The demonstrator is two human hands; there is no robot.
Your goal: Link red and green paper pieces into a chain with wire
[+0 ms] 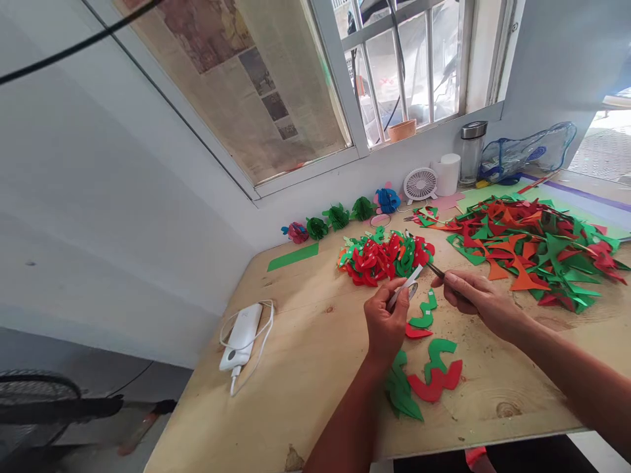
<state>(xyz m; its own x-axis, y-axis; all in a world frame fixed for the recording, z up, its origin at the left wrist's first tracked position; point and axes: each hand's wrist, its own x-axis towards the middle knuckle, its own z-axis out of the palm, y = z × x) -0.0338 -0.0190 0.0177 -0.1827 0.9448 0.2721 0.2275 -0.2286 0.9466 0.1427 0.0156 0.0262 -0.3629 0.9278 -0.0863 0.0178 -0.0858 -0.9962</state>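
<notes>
My left hand (387, 318) pinches a narrow white strip (413, 277), which looks like tape, with a small ringed edge showing behind it. In my right hand (470, 292) are dark slim tweezers (436, 270), their tips close to the strip's upper end. Below the hands lie a wavy green paper cutout (424, 315) with small white squares on it, a red cutout (436, 384), a green cutout (440, 355) and more green pieces (404, 387) partly behind my left forearm. Just beyond the strip is a pile of red and green cutouts (379, 259), many bearing white squares.
A large heap of paper scraps (537, 243) covers the right side. Along the wall stand paper ornaments (338, 215), a small fan (420, 184), a white roll (448, 174) and a glass bottle (472, 154). A power bank (241, 335) with cable and a green strip (293, 256) lie left.
</notes>
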